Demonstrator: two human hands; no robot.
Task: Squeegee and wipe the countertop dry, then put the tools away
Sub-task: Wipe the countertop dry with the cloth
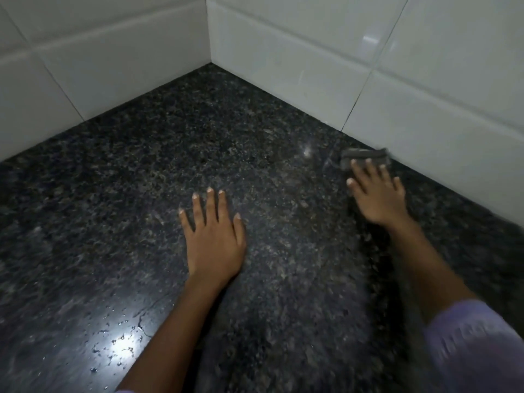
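Just under the right hand's (375, 194) fingertips lies a grey cloth (364, 156).

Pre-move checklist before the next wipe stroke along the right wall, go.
1. Right hand pressing grey cloth flat on the countertop: ok.
2. Left hand flat on the counter, empty, away from the cloth: ok.
3. Cloth close to the right tiled wall; whether it touches: cannot tell, blurred.
4. Counter fully dry: not ok, water droplets near the front left.
5. Corner path free of objects: ok.
6. Squeegee location: cannot tell, not in view.
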